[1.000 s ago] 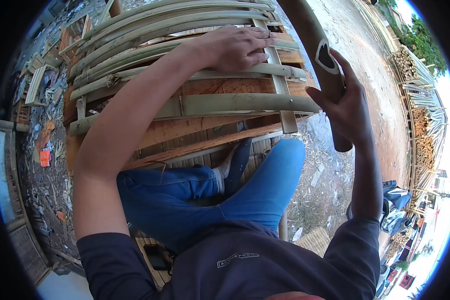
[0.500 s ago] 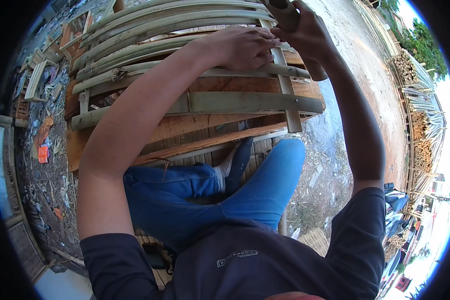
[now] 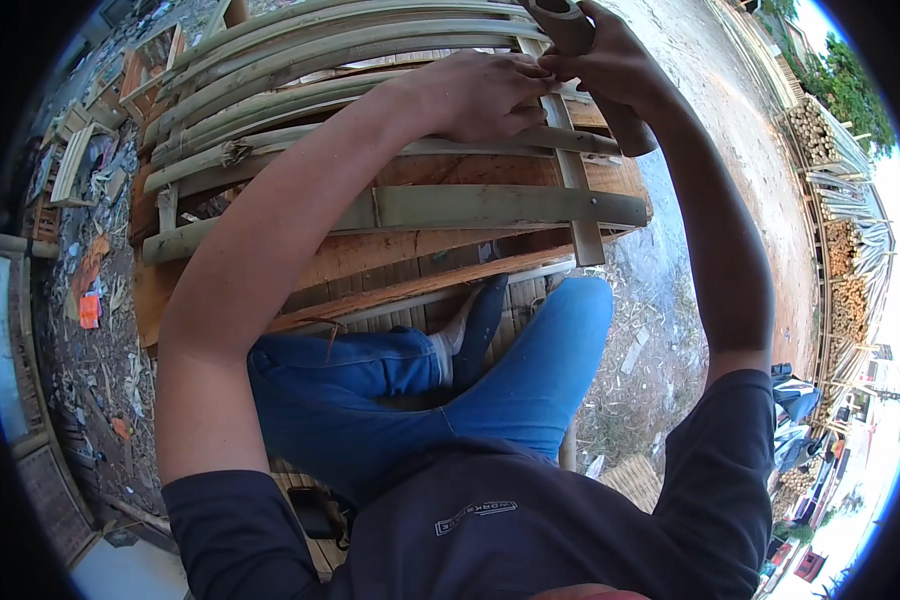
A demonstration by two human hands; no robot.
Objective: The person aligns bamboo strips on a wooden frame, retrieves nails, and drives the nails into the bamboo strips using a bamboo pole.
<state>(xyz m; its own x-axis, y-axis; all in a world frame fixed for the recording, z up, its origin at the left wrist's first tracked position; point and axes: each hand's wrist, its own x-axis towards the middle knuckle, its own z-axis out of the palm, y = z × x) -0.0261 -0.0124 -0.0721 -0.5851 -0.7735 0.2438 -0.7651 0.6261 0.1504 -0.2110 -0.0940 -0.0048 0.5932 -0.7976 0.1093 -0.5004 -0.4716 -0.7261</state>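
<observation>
Several long split bamboo slats (image 3: 470, 207) lie side by side over a wooden box frame (image 3: 320, 277). A narrow cross strip (image 3: 577, 195) runs across them near their right end. My left hand (image 3: 485, 95) rests over the slats beside this strip, fingers bent toward it; whatever its fingertips hold is hidden. Close to its right, my right hand (image 3: 610, 65) is wrapped round a thick bamboo tube (image 3: 632, 132), which is tilted over the right ends of the slats.
My legs in blue jeans (image 3: 530, 370) are folded in front of the frame. Wooden crates (image 3: 150, 65) and scraps lie on the ground at the left. Stacked bamboo poles (image 3: 845, 250) line the far right. A dark phone-like object (image 3: 315, 512) lies beside my waist.
The bamboo tube in my right hand has tilted slightly, its upper opening showing more. My left hand stays in nearly the same place.
</observation>
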